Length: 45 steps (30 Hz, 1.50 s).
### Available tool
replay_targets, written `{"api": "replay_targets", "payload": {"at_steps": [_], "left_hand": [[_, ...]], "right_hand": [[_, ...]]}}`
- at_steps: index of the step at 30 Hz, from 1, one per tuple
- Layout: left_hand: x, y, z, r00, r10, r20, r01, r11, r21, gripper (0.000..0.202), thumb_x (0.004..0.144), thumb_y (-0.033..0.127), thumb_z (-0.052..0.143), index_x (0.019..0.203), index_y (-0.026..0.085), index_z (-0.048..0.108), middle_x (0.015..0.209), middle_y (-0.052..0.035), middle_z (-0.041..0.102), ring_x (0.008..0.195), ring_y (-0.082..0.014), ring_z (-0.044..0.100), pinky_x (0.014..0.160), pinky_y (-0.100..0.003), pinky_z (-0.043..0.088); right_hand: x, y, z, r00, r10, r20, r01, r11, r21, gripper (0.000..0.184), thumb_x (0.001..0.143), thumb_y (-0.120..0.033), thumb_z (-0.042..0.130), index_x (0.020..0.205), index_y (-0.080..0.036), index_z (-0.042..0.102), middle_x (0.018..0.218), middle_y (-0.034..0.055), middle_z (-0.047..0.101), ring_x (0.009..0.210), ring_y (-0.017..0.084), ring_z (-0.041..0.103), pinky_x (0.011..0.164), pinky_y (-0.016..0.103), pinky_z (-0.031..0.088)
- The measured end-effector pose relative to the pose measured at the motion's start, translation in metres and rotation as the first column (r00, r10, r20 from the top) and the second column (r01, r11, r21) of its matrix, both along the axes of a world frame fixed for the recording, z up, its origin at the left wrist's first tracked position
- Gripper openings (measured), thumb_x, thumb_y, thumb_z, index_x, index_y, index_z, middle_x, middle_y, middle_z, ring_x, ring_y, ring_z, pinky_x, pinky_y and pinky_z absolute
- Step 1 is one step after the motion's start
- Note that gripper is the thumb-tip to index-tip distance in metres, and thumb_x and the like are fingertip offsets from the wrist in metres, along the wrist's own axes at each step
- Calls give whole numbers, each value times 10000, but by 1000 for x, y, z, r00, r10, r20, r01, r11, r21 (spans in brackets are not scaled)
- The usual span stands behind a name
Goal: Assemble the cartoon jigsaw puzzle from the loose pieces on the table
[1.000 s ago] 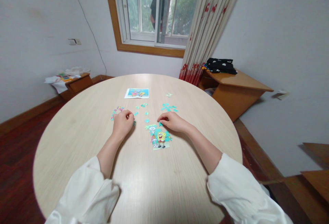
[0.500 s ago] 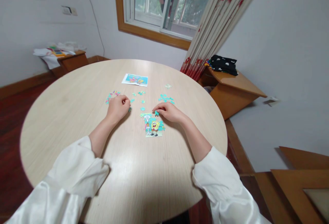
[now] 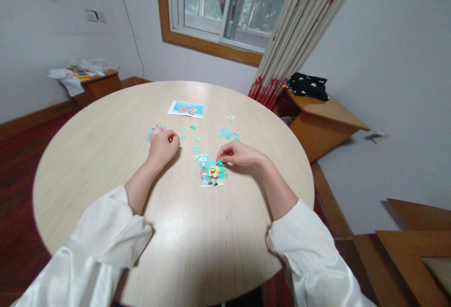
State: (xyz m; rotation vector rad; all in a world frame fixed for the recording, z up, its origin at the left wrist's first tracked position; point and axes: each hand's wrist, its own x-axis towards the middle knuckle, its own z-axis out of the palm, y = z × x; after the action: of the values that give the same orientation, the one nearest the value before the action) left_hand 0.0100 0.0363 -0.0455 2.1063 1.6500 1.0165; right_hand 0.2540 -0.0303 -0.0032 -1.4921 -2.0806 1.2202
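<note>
A person in white sleeves (image 3: 310, 246) leans over a round wooden desk (image 3: 190, 246), where a joined puzzle section (image 3: 213, 176) lies flat at the near side of the scattered pieces. The right hand (image 3: 241, 153) brings its fingers nearly together at the section's upper-right edge, apparently pinching a small teal piece (image 3: 220, 162); whether the piece touches its neighbours is too small to tell. The left hand (image 3: 162, 148) rests farther left, fingers curled and tips close; whether they hold anything cannot be told. A colourful cluster of pieces (image 3: 154, 131) lies just beyond it. More loose teal pieces (image 3: 229, 134) lie beyond the right hand, near a printed picture (image 3: 186, 109).

The likeliest trouble is at the edge: a piece pressed down out of line could bend a tab or push the joined section apart, as no hand braces it. The similar teal colouring could invite a mismatch, and a low wrist or cuff could sweep pieces aside.
</note>
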Motion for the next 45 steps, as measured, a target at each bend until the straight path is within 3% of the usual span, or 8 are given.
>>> {"api": "replay_targets", "payload": {"at_steps": [6,15,23,27,39,45], "left_hand": [[0,0,0,1000,0,5,0,1000,3,281,705,237,391,682,145,656,730,-88,683,703,-206,592,727,-307,427],[0,0,0,1000,-5,23,5,1000,12,237,700,230,397,638,157,614,688,-70,656,677,-190,575,697,-295,414],[0,0,0,999,4,47,-4,1000,10,222,694,226,408,624,167,611,671,-59,648,674,-190,573,701,-301,416],[0,1,-1,998,1,56,-2,1000,13,225,695,224,411,626,168,617,666,-65,644,671,-199,573,696,-317,420],[1,-1,2,999,8,46,-7,1000,-6,217,694,219,403,627,173,604,664,-57,644,681,-196,583,702,-314,428],[0,0,1,999,5,40,-4,1000,-8,214,701,223,402,627,176,598,669,-60,642,683,-202,580,705,-326,432]], "right_hand": [[5,-3,7,998,29,-55,-36,990,-135,152,653,-59,547,720,-114,672,588,-8,623,542,79,542,520,196,387],[11,-1,4,980,161,-121,-176,976,-129,196,705,-164,618,857,-110,729,634,-3,644,567,73,518,543,207,383],[13,-3,3,974,191,-124,-216,948,-234,92,662,-174,674,731,-118,699,597,-8,648,569,78,568,568,215,441],[12,-3,3,977,181,-115,-208,929,-305,136,639,-230,726,696,-118,673,588,-6,650,573,90,592,592,239,471],[9,-3,6,969,235,-80,-249,923,-293,170,645,-227,738,771,-113,725,611,-9,652,576,76,558,589,224,447],[13,-3,8,946,308,-101,-324,913,-248,237,725,-216,665,916,-99,741,630,-10,638,573,62,506,567,207,402]]}}
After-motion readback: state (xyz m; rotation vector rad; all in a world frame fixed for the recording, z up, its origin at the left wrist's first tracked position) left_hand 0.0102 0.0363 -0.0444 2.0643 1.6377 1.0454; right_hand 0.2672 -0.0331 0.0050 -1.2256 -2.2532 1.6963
